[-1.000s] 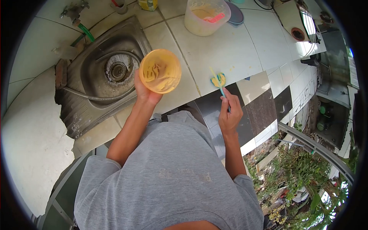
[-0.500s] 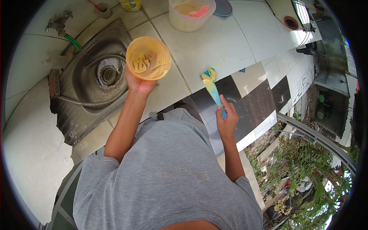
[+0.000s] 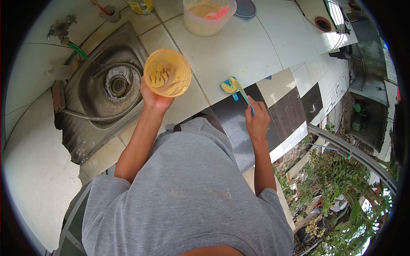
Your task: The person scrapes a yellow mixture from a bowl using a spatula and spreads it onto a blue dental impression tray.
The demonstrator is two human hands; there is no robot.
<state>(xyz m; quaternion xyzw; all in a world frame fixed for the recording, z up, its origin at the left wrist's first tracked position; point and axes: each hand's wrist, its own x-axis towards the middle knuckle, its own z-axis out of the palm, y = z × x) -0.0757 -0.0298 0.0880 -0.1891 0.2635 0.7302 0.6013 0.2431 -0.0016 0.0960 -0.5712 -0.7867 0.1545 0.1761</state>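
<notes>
Yellow-orange plastic cup [image 3: 167,73], one: mouth turned up toward the camera, inner wall streaked with yellow paste. Left hand [image 3: 156,100] closed around its lower side, palm beneath, one digit along the sink-side wall; the other fingers are mostly hidden behind the cup. Position: above the tiled counter [image 3: 232,49], close to the sink's right rim.

Blue utensil [image 3: 242,92], one: handle pinched narrowly between the thumb and fingers of the right hand [image 3: 257,121], head pointing away from the body and loaded with yellow paste. The head lies well beyond the fingertips — in view over the near edge of the counter, whether touching it cannot be told.

Open room: bare tile between cup and utensil head, and a wider stretch of counter beyond the head, marked with small yellow spots [image 3: 244,69]. Past the near edge, dark and pale floor tiles [image 3: 290,111].

Steel sink [image 3: 96,74], left of the cup, with a green hose [image 3: 77,50] at its far side. Translucent tub [image 3: 204,24] toward the far edge of the counter, a pink scoop [image 3: 218,13] inside; blue lid [image 3: 245,8] just beside it.

Labels: yellow packet [image 3: 141,6] — printed, lettering too small to read. Grey shirt [image 3: 188,170]: faded chest print, illegible.
</notes>
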